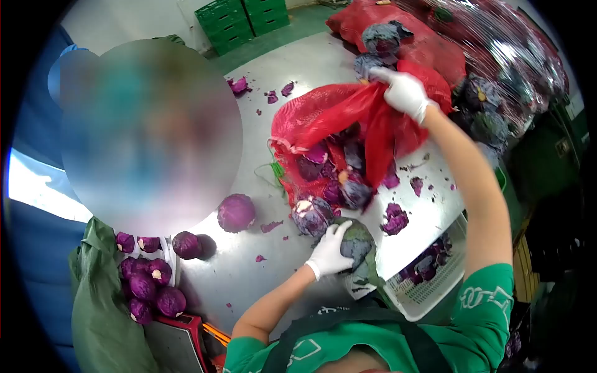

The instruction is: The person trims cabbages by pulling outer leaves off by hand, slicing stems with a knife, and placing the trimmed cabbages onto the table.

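White gloves cover both hands. My left hand (332,250) holds a dark green-leaved cabbage (357,244) near the table's front edge, its fingers round the left side. At the upper right, my right hand (404,93) grips the red mesh bag (317,115), with the gathered mesh hanging below it. Inside the open bag are several purple cabbages and loose leaves. A purple cabbage with a pale cut stem (313,216) lies at the bag's mouth, just above my left hand. Further left sits a smooth purple cabbage (237,212).
A white crate (423,298) with purple leaves stands below the table's right edge. Several purple cabbages (143,286) lie at the lower left. Full red sacks (429,43) are at the back right. Leaf scraps dot the metal table (249,267). A person stands opposite, blurred.
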